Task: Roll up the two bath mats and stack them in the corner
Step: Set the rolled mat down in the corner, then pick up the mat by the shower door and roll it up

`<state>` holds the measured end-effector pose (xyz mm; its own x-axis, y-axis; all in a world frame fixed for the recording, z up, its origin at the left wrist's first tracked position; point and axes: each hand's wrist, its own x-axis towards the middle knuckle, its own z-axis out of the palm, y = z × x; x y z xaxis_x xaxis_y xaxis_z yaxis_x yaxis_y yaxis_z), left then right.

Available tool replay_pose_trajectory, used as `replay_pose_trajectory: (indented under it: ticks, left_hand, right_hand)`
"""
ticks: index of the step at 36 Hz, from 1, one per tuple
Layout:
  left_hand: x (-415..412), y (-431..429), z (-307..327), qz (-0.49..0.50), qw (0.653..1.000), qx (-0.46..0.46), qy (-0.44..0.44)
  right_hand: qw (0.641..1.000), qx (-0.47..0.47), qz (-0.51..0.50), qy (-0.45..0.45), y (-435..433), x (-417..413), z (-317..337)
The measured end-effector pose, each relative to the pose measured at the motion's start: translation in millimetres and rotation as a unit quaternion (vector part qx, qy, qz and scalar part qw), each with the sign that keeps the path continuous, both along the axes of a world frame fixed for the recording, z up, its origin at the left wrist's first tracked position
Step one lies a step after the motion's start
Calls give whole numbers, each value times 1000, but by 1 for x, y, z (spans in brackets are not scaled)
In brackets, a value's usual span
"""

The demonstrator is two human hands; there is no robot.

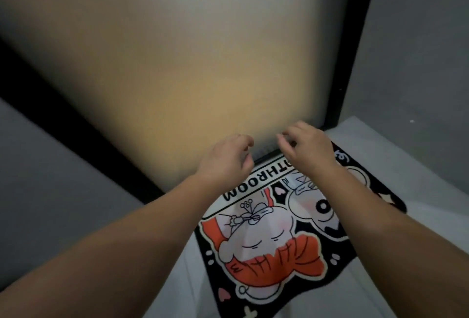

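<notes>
A black bath mat [276,244] with a cartoon print in white and orange and the upside-down word "BATHROOM" lies flat on the pale floor, its far edge against the bottom of a frosted glass door. My left hand [225,157] and my right hand [307,146] hover side by side over that far edge, fingers curled and apart, holding nothing. Only one mat shows; a second mat is out of view.
The frosted glass door [177,64] in a black frame [352,46] fills the upper view. Grey walls [416,76] stand to the right and left. The pale floor [431,190] extends around the mat.
</notes>
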<state>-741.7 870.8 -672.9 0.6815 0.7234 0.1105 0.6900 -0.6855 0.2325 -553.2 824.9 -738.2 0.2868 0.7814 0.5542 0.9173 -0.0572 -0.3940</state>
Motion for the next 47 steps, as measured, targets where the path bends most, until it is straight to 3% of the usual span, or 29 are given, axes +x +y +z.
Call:
replay_pose_trajectory:
  ticks: [11, 19, 26, 32, 47]
  left_hand:
    - [62, 3, -87, -109, 992, -63, 27]
    - [118, 2, -124, -228, 970, -80, 39]
    - [132, 2, -153, -260, 959, -92, 70]
    - [118, 9, -165, -262, 959, -82, 64]
    - [91, 12, -158, -226, 969, -78, 66]
  right_hand:
    - [964, -245, -102, -11, -78, 78, -72]
    - [895, -406, -184, -1, -151, 116, -90]
    - [820, -524, -227, 48, -147, 128, -117]
    - [802, -526, -239, 149, -120, 141, -158]
    - [818, -497, -255, 139, -95, 166, -194]
